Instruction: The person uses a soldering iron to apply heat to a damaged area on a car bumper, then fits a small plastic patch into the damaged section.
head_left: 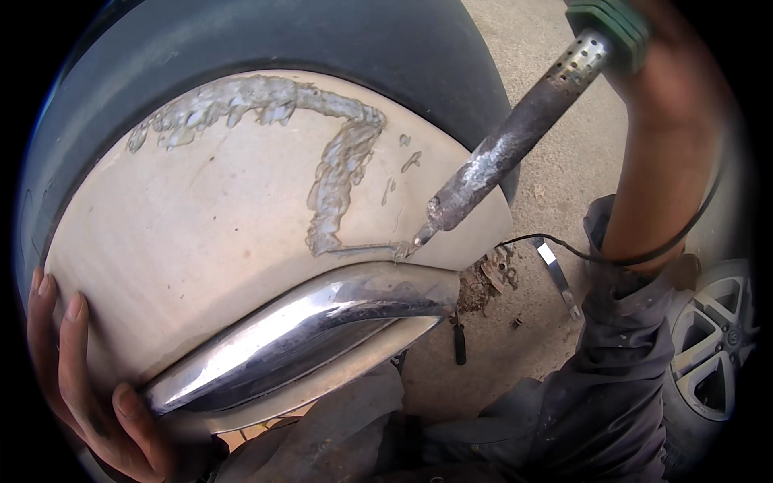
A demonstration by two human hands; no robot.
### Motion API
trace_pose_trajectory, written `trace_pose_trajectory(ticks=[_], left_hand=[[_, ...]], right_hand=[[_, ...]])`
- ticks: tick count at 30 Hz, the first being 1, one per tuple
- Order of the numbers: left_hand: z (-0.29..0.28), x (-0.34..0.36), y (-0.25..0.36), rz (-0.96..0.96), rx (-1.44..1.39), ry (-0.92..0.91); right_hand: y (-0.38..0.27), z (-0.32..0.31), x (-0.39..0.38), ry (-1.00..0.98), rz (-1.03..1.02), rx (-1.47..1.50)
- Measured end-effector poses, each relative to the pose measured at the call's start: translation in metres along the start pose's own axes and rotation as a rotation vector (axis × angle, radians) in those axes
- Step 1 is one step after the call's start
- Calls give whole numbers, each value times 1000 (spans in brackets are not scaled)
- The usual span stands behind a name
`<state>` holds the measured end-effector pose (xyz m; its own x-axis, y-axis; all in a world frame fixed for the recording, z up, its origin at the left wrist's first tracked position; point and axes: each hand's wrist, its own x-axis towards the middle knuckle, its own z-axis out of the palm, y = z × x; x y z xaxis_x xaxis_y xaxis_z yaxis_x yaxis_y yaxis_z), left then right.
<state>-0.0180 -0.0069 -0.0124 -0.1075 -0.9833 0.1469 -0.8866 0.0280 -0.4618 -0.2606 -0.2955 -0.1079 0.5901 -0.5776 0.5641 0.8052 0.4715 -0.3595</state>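
A long soldering iron (503, 149) with a green handle slants down from the upper right, held in my right hand (676, 72), which is partly cut off and blurred. Its pointed tip touches the beige car bumper (225, 193) at the end of a thin melted groove (366, 248), just above the chrome trim (322, 302). From there a rough grey melted seam (334, 181) rises and bends left along the upper edge. At the bumper's left end rests my left hand (97, 386), fingers stretched and apart, thumb beside the trim's end.
Behind the bumper stands a large dark rounded panel (322, 36). A black cable (644, 259) runs past my right forearm. On the concrete lie a metal strip (558, 278), a small black-handled tool (459, 342) and brown debris (483, 286). A wheel (713, 338) stands at the right.
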Motion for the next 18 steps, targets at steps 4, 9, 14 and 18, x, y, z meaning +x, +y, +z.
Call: trace_pose_trajectory(ticks=[4, 9, 14, 18], left_hand=[[-1, -1, -1, 3, 29, -18], [-1, -1, -2, 5, -4, -3], [-2, 1, -2, 16, -13, -4], [-3, 1, 1, 4, -5, -20]], right_hand=[[4, -4, 0, 1, 4, 10], [2, -2, 1, -1, 3, -1], [-3, 2, 2, 5, -2, -13], [2, -4, 3, 3, 4, 0]])
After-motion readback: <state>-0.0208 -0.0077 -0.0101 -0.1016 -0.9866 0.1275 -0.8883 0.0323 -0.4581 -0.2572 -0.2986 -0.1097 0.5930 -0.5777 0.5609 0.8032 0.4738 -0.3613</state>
